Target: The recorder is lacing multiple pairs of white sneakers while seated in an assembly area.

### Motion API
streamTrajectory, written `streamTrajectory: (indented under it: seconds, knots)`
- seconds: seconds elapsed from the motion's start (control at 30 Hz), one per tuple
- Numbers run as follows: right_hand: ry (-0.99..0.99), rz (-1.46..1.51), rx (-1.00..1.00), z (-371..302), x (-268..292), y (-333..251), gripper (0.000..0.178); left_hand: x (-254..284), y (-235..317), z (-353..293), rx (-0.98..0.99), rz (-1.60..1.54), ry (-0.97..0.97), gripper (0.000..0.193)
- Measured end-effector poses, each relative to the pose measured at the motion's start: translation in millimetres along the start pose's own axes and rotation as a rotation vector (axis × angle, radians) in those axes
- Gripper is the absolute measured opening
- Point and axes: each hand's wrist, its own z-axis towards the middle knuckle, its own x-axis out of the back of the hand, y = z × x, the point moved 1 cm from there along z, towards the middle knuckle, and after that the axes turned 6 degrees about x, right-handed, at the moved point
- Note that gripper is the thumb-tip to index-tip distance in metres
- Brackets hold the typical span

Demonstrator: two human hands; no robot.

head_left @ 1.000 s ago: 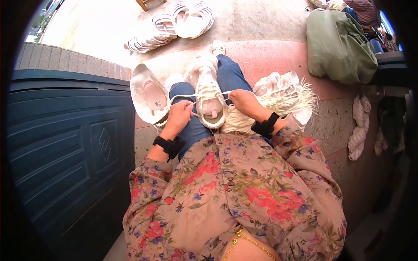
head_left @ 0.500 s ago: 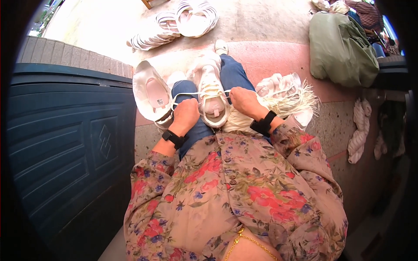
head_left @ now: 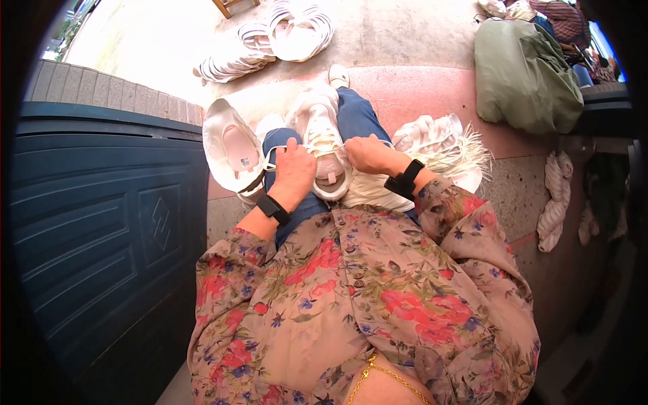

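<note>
A white sneaker (head_left: 329, 170) rests between my legs, its opening toward me. Over its tongue runs a white shoelace (head_left: 327, 150), stretched between my two hands. My left hand (head_left: 294, 172) pinches the lace at the shoe's left side, with a loose loop hanging beside it. On the right side my right hand (head_left: 368, 154) is closed on the lace, close to the shoe's collar. Left of my left knee sits an open white shoe upper (head_left: 233, 145) with a pale pink insole.
Bundles of white laces (head_left: 453, 155) lie by my right leg, with a lace hank (head_left: 555, 202) farther right. Stacked white shoe parts (head_left: 297, 30) are on the floor ahead. A green sack (head_left: 523, 74) stands far right; a dark blue panelled door (head_left: 108, 209) is on the left.
My hands have come closer together over the sneaker, and the lace span between them is shorter. My left fingers have moved in toward the shoe's middle.
</note>
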Motion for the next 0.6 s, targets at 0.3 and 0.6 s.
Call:
streamTrajectory:
  seconds: [0.3,0.6]
  knots:
    - [0.140,-0.226,0.127,0,-4,-10,0.009,-3,-8,-3,0.204,-0.346,-0.020,0.010]
    - [0.325,-0.204,0.027,-5,-14,-26,0.009,-15,9,-23,0.174,-0.313,0.191,0.012]
